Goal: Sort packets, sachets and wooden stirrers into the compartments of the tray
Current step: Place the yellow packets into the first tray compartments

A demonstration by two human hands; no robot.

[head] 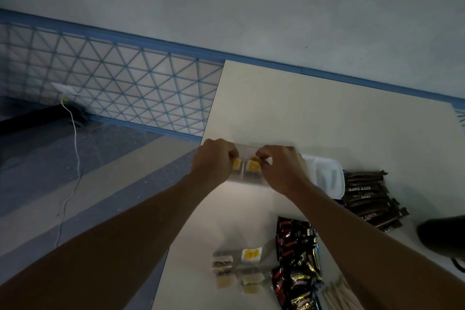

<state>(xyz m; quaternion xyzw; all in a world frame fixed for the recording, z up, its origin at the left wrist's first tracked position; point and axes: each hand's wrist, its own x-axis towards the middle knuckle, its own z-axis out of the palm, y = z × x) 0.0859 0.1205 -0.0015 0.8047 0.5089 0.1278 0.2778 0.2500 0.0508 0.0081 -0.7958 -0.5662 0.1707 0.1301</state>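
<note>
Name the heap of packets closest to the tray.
The brown City Cafe sachets, right beside the tray; the black-and-red packets and tea bags lie farther off.

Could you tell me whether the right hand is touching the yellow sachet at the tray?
Touching: head view shows the right hand pinching the yellow sachet by its top.

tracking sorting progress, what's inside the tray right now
Two yellow-labelled sachets sit in left-end compartments of the tray, pinched by the left hand and right hand. The right hand covers the middle compartments; the right end is too blurred to tell.
</note>
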